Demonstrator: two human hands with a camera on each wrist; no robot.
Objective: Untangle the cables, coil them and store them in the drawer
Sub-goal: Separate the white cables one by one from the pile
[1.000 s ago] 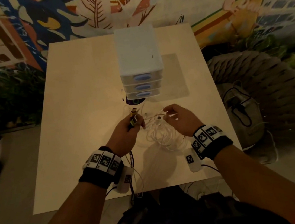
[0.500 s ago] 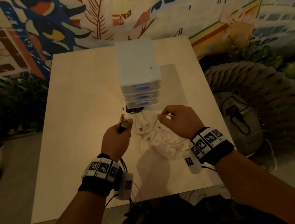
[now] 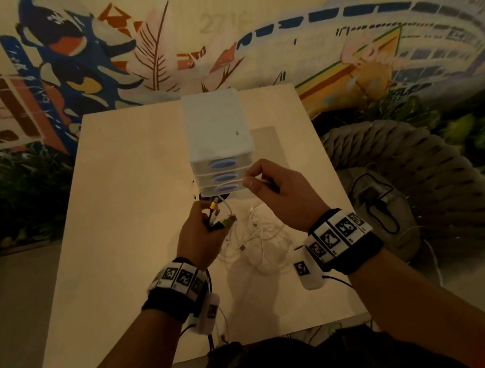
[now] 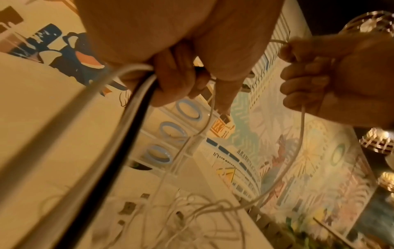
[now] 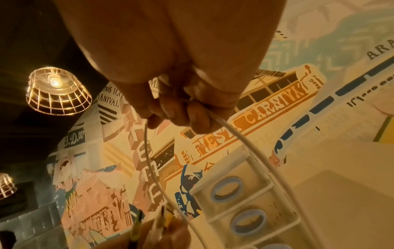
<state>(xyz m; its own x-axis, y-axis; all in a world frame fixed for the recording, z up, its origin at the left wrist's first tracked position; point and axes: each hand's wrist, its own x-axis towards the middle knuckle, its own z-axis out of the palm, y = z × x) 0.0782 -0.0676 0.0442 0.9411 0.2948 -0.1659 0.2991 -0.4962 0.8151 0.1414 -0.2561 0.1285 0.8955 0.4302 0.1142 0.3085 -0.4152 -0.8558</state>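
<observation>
A tangle of white cables (image 3: pixel 259 236) lies on the pale table (image 3: pixel 125 227) in front of a white drawer unit (image 3: pixel 218 144) with three shut drawers and blue oval handles. My left hand (image 3: pixel 201 234) grips a bunch of cable ends, black and white, with metal plugs (image 3: pixel 219 215) sticking up. In the left wrist view those cables (image 4: pixel 136 104) run through its curled fingers. My right hand (image 3: pixel 278 191) is raised in front of the lowest drawer and pinches one white cable (image 5: pixel 234 133), which loops down to the pile.
A dark woven basket chair (image 3: pixel 416 182) holding a bag stands right of the table. A painted mural wall (image 3: pixel 218 35) rises behind it. The drawer unit sits at the table's middle, with bare tabletop to its left. Wire lamps (image 5: pixel 56 93) hang overhead.
My right hand has risen from the pile, pulling one white cable up toward the drawer fronts. My left hand stays put with the plug ends. The head view has tilted up.
</observation>
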